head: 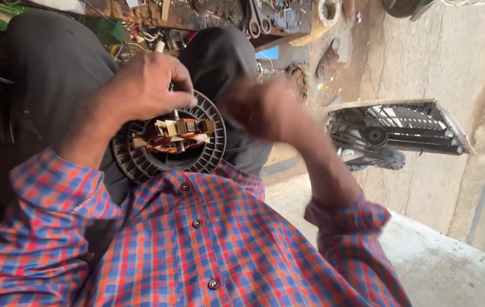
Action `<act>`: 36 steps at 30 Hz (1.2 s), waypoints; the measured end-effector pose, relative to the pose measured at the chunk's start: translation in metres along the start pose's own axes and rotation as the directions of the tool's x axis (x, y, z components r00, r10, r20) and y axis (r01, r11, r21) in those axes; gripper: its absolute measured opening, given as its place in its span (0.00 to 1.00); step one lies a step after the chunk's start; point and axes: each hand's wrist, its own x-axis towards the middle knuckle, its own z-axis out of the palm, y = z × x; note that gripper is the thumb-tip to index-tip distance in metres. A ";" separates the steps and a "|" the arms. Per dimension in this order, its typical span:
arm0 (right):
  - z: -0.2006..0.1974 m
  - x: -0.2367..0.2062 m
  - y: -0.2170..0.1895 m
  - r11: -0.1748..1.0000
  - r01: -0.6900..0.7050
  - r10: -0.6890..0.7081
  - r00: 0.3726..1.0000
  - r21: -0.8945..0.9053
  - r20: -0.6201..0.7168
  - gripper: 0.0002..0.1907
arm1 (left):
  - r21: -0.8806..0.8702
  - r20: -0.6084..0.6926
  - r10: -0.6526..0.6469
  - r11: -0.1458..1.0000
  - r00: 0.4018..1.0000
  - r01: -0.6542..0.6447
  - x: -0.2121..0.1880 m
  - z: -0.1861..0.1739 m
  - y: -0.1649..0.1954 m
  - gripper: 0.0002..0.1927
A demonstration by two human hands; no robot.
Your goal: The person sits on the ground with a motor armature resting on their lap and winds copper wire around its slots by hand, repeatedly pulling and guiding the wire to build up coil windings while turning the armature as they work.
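Nearest, on the lap above the checked shirt [220, 250]: round grey motor housing [168, 142] with copper windings [171, 142] exposed. Left hand [148, 85] closed on its upper rim and shaft, holding steady. Right hand [268, 108] just beside, blurred; open or closed, cannot tell. Seemingly mid-way in working on the windings; needing a firm hold. Farther: fan grille [396, 128] on the concrete floor [441, 261], cluttered workbench [208, 14].

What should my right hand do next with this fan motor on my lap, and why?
Probably bring the right hand back to grip the round grey motor housing. Only the left hand touches it, pinching at the shaft near the copper windings, while the right is blurred beside it, so the housing looks poorly steadied.
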 end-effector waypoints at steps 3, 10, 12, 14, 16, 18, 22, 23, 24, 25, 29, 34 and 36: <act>0.008 -0.008 -0.050 0.979 0.092 -0.146 0.942 0.184 0.303 0.06 | -0.133 0.080 0.172 0.978 0.982 -0.161 -0.016 -0.005 -0.002 0.07; -0.015 0.001 -0.044 0.882 0.230 -0.286 0.955 0.411 0.078 0.08 | 0.040 -0.283 0.287 0.957 0.915 -0.288 -0.106 0.047 0.041 0.14; -0.007 0.015 -0.018 0.867 0.243 -0.292 0.955 0.435 0.047 0.09 | 0.049 -0.460 0.195 0.980 0.866 -0.195 -0.114 0.066 0.044 0.13; 0.012 0.032 0.005 0.838 0.282 -0.309 0.951 0.468 -0.020 0.06 | 0.147 -0.532 0.193 0.980 0.824 -0.134 -0.113 0.072 0.046 0.12; 0.030 0.049 0.024 0.856 0.136 -0.157 0.988 0.499 0.001 0.02 | 0.355 -0.523 0.288 0.929 0.802 -0.103 -0.106 0.064 0.051 0.10; 0.034 0.061 0.035 0.942 0.089 -0.058 0.993 0.324 -0.105 0.05 | 0.234 -0.565 0.228 0.966 0.793 -0.111 -0.095 0.044 0.060 0.09; 0.015 0.045 0.043 0.928 -0.208 0.282 0.935 0.310 -0.215 0.06 | -0.336 -0.594 -0.094 0.931 0.799 -0.140 -0.054 0.005 0.064 0.06; 0.006 0.035 0.039 0.958 -0.244 0.276 0.923 0.150 -0.268 0.07 | -0.171 -0.522 0.075 0.967 0.850 -0.191 -0.042 -0.001 0.056 0.09; -0.003 0.023 0.033 0.961 -0.275 0.255 0.911 -0.015 -0.323 0.08 | -0.129 -0.336 0.050 0.987 0.941 -0.099 -0.028 -0.002 0.046 0.12; -0.008 0.012 0.025 0.933 -0.329 0.287 0.925 -0.146 -0.250 0.09 | -0.066 -0.138 0.010 0.998 0.990 -0.019 -0.015 -0.004 0.033 0.15; -0.004 -0.021 -0.022 0.997 0.028 -0.028 1.000 -0.068 0.005 0.10 | -0.136 0.010 0.066 0.989 0.998 -0.064 -0.001 -0.003 -0.009 0.09; -0.015 0.000 -0.078 0.969 0.178 -0.222 0.932 0.172 0.287 0.04 | -0.240 -0.308 -0.031 0.970 0.951 -0.047 -0.046 0.001 0.009 0.05; -0.036 0.014 -0.086 0.957 0.120 -0.193 0.942 0.262 0.274 0.05 | -0.135 -0.507 0.119 0.967 0.854 -0.215 -0.065 0.007 0.036 0.02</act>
